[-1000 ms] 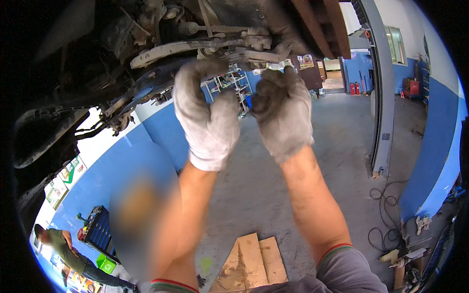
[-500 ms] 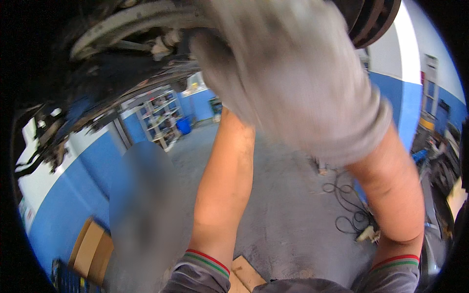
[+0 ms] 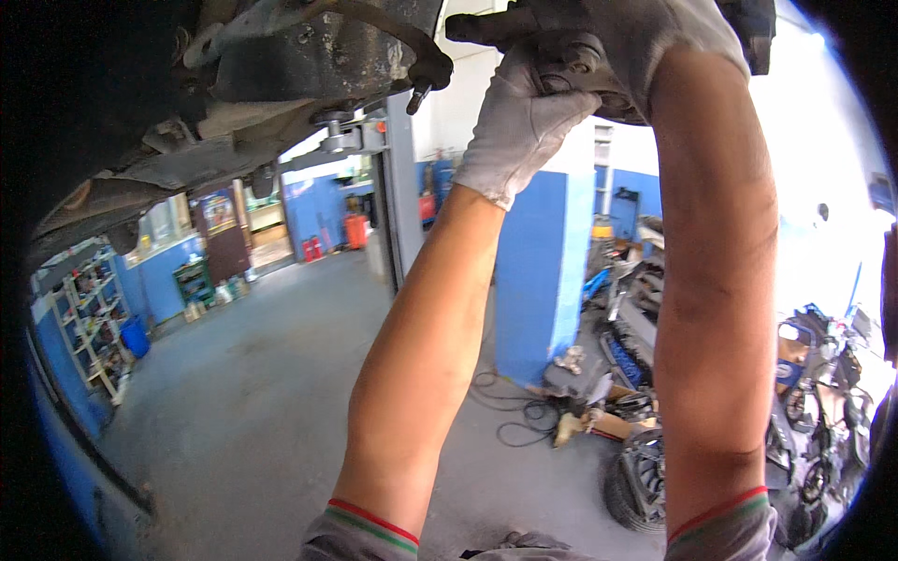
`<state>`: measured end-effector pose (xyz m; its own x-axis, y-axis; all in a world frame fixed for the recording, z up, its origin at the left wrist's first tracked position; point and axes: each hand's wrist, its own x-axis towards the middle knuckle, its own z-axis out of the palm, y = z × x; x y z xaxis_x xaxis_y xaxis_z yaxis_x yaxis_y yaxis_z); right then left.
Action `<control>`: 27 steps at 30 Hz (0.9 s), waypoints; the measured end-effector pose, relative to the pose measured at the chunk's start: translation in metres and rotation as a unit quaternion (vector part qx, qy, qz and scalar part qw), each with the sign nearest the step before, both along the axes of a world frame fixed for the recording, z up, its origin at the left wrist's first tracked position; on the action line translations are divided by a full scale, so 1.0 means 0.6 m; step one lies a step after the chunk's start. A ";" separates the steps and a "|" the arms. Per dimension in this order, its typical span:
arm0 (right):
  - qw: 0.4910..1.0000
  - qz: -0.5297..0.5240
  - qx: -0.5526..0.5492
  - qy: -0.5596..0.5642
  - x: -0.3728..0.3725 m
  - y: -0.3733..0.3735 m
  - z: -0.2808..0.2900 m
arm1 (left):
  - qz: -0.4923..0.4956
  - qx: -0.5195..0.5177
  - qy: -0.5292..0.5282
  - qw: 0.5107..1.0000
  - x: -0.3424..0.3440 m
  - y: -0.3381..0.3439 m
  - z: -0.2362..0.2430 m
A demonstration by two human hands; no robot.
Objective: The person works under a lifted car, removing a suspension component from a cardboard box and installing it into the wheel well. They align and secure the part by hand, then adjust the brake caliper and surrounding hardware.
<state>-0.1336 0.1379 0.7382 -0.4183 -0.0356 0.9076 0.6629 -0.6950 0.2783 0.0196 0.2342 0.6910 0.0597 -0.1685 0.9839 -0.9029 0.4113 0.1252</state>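
metal part (image 3: 580,58), dark, sits at the top, right of the car (image 3: 309,56). gloved, the left hand (image 3: 519,131) has its grip bent closed on the part's lower edge; the right hand (image 3: 659,35) lies against its right side, fingers hidden, so i cannot tell its grip. beyond: blue pillar (image 3: 528,280), wheel (image 3: 645,477), and a far poster (image 3: 220,214), print too small to read.

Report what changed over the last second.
The view has swung right. The left grip and right grip have moved up and rightward in the picture, to a dark metal part; whether either holds it is unclear. Both stay gloved.
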 end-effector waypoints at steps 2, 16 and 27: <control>0.999 0.009 0.024 0.033 -0.011 0.016 0.006 | 0.094 0.002 -0.055 0.994 0.006 0.013 0.006; 0.962 0.230 0.112 0.099 0.006 0.046 0.029 | 0.039 0.183 0.070 0.980 -0.029 0.076 0.004; 0.938 0.309 0.132 0.090 0.011 0.064 0.029 | -0.255 0.233 0.109 0.932 0.013 0.062 0.013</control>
